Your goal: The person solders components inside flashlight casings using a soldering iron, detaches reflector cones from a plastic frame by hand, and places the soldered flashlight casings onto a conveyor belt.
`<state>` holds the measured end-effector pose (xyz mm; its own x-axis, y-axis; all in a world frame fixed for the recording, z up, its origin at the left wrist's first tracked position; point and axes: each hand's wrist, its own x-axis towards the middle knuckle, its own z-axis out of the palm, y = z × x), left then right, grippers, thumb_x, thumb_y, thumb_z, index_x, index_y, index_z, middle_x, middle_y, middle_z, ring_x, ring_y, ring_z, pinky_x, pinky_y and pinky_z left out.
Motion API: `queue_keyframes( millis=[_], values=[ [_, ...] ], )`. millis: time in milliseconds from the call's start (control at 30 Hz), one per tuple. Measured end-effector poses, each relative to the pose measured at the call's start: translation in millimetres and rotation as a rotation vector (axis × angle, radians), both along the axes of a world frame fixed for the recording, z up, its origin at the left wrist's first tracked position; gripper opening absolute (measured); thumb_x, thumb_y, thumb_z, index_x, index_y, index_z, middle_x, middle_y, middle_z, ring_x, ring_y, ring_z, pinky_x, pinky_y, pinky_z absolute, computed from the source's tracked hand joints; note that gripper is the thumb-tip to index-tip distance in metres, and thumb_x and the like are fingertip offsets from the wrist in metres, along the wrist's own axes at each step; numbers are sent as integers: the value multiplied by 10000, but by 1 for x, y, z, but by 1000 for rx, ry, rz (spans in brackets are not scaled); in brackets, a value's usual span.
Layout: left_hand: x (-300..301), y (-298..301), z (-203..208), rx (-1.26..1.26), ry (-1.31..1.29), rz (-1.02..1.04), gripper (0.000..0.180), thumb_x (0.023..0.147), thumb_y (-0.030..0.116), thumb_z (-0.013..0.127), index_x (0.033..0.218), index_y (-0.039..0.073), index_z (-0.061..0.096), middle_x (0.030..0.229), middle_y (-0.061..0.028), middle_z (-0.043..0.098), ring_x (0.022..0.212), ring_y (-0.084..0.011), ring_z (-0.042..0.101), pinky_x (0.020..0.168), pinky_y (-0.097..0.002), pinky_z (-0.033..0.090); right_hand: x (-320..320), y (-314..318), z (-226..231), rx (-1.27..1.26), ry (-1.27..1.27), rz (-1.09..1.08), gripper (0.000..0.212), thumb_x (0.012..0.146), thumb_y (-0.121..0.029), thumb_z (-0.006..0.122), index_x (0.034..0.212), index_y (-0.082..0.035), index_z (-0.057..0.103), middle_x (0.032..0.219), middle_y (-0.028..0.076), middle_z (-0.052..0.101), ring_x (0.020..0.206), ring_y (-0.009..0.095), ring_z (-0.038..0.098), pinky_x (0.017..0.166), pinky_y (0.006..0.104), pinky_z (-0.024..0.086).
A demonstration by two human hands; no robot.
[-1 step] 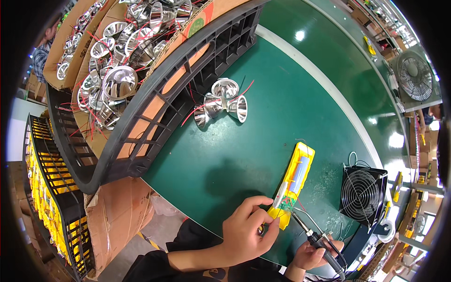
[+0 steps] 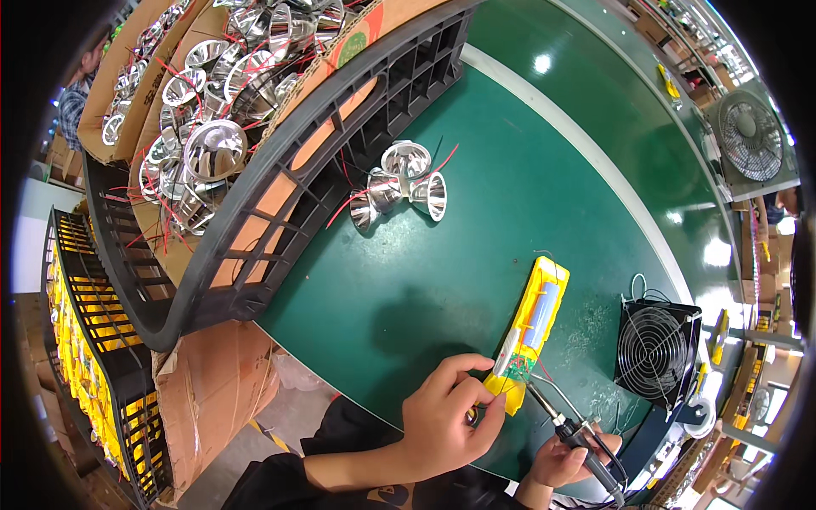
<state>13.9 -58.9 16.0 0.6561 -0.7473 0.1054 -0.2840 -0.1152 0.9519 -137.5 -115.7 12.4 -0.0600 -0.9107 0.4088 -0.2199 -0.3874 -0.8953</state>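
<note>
A long yellow plastic housing (image 2: 557,276) lies slanted on the green bench, with a blue cylindrical cell (image 2: 541,314) inside it. Near its lower end sits a small green circuit board (image 2: 517,367) with red wires. My left hand (image 2: 446,416) is closed over that end, thumb and fingers pinching a thin dark wire that runs to the board. A small shiny round part shows between its fingers, mostly hidden. My right hand (image 2: 565,461) grips a soldering iron (image 2: 574,435) with a thin metal feed tube alongside; its tip is at the board's edge.
Several silver reflector cups (image 2: 387,189) with wires stand on the bench beyond my hands. A black crate (image 2: 246,246) holding cardboard boxes of more reflectors rises at left. A small black fan (image 2: 653,348) stands at right. Another crate (image 2: 127,399) with yellow housings is lower left.
</note>
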Motion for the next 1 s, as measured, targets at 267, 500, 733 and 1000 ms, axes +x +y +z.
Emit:
queue_keyframes(
  millis=[267,500,733,1000],
  values=[
    [-1,-1,0,3,17,3,143,635,-21,646,607,14,510,931,-127,549,529,-125,540,447,-218,427,8,2,5,41,20,72,483,706,-405,634,755,-38,324,625,23,357,554,102,383,539,218,324],
    [-2,-1,0,4,25,-8,148,633,-32,644,606,8,505,938,-131,543,527,-124,541,451,-217,435,6,5,9,133,27,111,477,701,-381,649,779,-42,322,701,24,343,610,104,362,564,212,340],
    [-2,-1,0,3,26,-10,153,631,-38,643,604,8,499,943,-135,540,516,-117,532,441,-215,427,11,7,10,124,74,82,490,701,-403,646,769,-44,319,689,19,335,608,102,367,560,212,331],
    [-2,-1,-1,6,26,-14,157,632,-39,642,603,9,496,951,-136,537,517,-115,530,440,-210,430,9,6,8,82,75,39,510,689,-430,646,749,-45,317,707,22,336,594,111,372,547,226,315]
  ],
)
